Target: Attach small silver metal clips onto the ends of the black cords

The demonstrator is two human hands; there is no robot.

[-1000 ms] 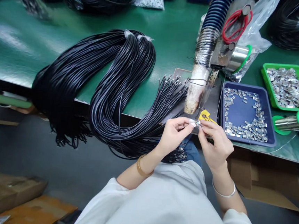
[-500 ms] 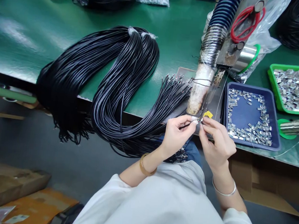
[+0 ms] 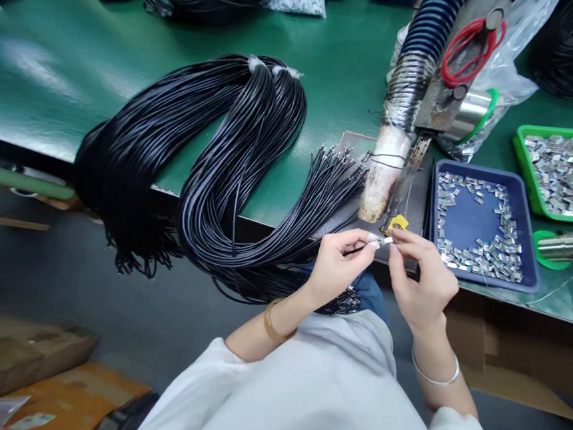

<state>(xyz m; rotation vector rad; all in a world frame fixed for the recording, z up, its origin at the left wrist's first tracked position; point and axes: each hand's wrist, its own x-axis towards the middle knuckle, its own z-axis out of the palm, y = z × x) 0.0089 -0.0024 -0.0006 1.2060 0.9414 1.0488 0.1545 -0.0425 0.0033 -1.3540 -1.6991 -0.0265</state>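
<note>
In my left hand (image 3: 340,263), thumb and fingers pinch a black cable close to its end. A small silvery metal connector (image 3: 386,240) sticks out of that pinch toward the right. My right hand (image 3: 422,274) is just beside the connector's tip, with thumb and forefinger slightly apart. Just beyond the hands are a yellow piece (image 3: 397,223) and the lower end of a white-wrapped hose (image 3: 376,189). A thick bundle of black cables (image 3: 217,202) hangs over the bench edge to the left, its stripped ends fanned out near my left hand.
Right of my hands, a blue tray (image 3: 533,263) holds small metal connectors. A green tray (image 3: 520,145) with more connectors sits behind it. Wire spools (image 3: 562,246) and a metal stand (image 3: 437,98) with red cord are close by. Cardboard boxes (image 3: 28,353) are on the floor.
Both hands have come slightly nearer to me, away from the hose end. My right fingers have shifted a little to the right, and the connector now shows between the hands.
</note>
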